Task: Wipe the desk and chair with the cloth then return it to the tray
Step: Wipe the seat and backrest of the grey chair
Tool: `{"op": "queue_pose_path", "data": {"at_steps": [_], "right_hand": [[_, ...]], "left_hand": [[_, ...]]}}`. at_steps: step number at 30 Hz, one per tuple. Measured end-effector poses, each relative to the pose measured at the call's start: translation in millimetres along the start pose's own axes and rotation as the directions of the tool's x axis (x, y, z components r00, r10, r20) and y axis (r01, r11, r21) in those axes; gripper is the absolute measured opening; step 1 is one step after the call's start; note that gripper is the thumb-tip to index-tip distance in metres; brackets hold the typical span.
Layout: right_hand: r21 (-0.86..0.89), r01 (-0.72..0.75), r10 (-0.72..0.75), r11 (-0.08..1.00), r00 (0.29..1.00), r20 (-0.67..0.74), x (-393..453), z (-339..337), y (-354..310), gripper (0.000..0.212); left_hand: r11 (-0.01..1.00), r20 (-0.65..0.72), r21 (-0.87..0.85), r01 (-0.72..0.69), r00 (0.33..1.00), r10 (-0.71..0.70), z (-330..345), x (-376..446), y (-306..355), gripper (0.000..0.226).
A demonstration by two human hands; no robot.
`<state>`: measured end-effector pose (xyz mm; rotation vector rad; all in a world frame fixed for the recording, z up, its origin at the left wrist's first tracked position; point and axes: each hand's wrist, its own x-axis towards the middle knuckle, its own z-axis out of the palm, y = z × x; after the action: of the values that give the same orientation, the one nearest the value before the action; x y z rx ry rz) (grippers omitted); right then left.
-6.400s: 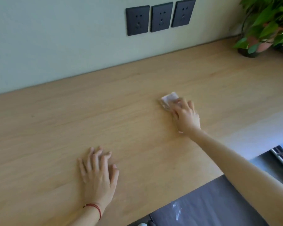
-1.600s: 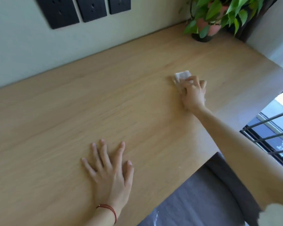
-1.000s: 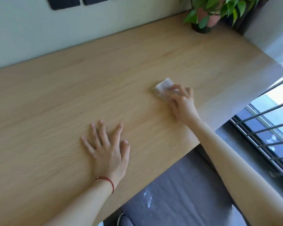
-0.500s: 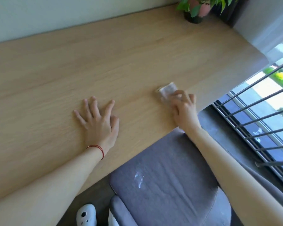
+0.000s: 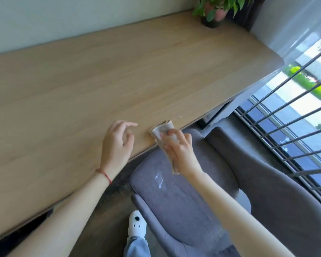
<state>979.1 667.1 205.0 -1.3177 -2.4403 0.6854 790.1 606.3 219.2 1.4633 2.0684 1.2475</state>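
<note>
The right hand [image 5: 180, 151] has dragged the cloth [image 5: 161, 129] back to the desk's [image 5: 119, 71] near edge, fingers closed on it. At nine o'clock, the left hand [image 5: 117, 145] lifts, loosely curled, empty. Chair [image 5: 183, 201] at six o'clock.

Both forearms are bare to the edge of view, no sleeves showing. A thin red string bracelet [image 5: 104, 173] circles the wrist of the left hand [image 5: 117, 145], while the right hand [image 5: 180, 149] wears nothing (no ring or watch). Lower down, a light blue denim trouser leg [image 5: 136, 246] meets a white clog-style shoe [image 5: 137, 223] with small dark spots.
</note>
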Motion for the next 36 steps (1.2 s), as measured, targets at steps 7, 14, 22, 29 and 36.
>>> {"op": "queue_pose_path", "data": {"at_steps": [7,14,22,29,36], "right_hand": [[0.769,-0.369,0.541,0.522,0.841,0.036,-52.3,1.8,21.6,0.019],[0.823,-0.539,0.596,0.181,0.725,0.344,-101.6,68.6,67.8,0.019],[0.382,-0.559,0.527,0.736,0.827,0.195,-112.2,136.1,128.2,0.034],[-0.087,-0.110,0.129,0.990,0.961,0.245,-70.9,194.9,155.6,0.061],[-0.242,0.138,-0.008,0.960,0.881,0.472,-101.9,224.8,138.8,0.048]], "left_hand": [[0.953,0.212,-0.011,0.303,0.932,-0.294,39.6,-150.1,-20.1,0.021],[0.633,0.182,0.294,0.716,0.609,-0.772,104.8,-204.1,-65.6,0.068],[0.523,-0.292,0.010,0.852,0.503,-0.813,171.9,-201.5,-76.4,0.050],[0.537,-0.439,-0.021,0.843,0.475,-0.763,185.5,-201.7,-90.1,0.046],[0.520,-0.431,0.005,0.854,0.472,-0.770,185.5,-200.0,-89.4,0.046]]}}
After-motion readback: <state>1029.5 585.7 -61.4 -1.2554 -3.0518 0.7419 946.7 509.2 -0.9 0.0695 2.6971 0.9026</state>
